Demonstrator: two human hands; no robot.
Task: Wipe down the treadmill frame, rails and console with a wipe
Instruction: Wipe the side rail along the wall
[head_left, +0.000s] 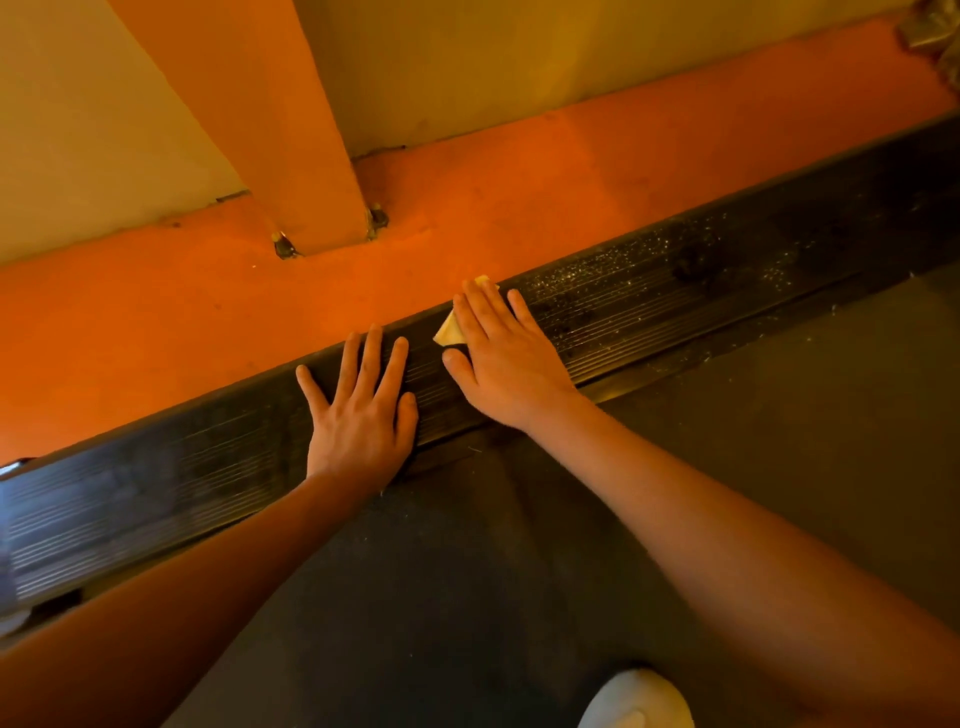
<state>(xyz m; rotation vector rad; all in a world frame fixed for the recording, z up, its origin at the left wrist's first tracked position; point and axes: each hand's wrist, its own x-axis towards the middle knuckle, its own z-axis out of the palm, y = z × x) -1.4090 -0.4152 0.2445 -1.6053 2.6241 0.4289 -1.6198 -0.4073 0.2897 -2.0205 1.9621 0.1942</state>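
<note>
- L hand (361, 415): centre of frame, palm down on the black ribbed side rail (675, 306), fingers straight and spread, gripping nothing.
- R hand (506, 364): just right of the L hand and slightly higher in frame, also flat w/ fingers straight, pressing down on the wipe (449, 331).
- Wipe: pale yellow, folded, mostly hidden under the R hand. One corner sticks out by the thumb side and a bit shows past the fingertips. It lies on the rail at its upper edge, next to the orange frame (156, 322).
- Rail runs diagonally from lower left to upper right. Right of the R hand it carries pale dust specks (649, 260).
- Orange frame strip lies along the rail's upper side. An orange post (291, 156) rises from it at upper centre-left, w/ bolts (284, 245) at its base.
- Dark belt (467, 571) fills the lower right, both forearms crossing over it.
- White shoe (639, 699) at bottom edge, right of centre.
</note>
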